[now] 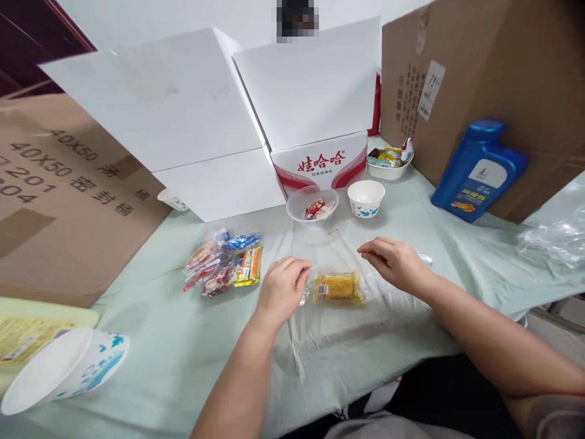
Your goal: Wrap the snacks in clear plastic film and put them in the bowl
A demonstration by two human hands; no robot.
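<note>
A yellow-wrapped snack packet (338, 288) lies on the cloth in front of me, with clear plastic (372, 286) around it. My left hand (283, 283) is just left of the packet, close to the plastic's left edge. Its fingers are loosely bent, and I see nothing held in them. To the packet's upper right is my right hand (397, 263), fingers loosely stretched towards the left, apart from the packet. A pile of wrapped snacks (223, 263) lies further left. Beyond the hands stand a clear plastic bowl (299, 213) holding a few wrapped pieces and a white paper bowl (366, 196).
White cartons (183, 110) and a Wahaha box (320, 161) stand at the back. Brown cardboard boxes (68, 201) flank the table. A blue bottle (479, 171) and a snack-filled white bowl (388, 171) are right. A paper tub (103, 363) tilts at front left.
</note>
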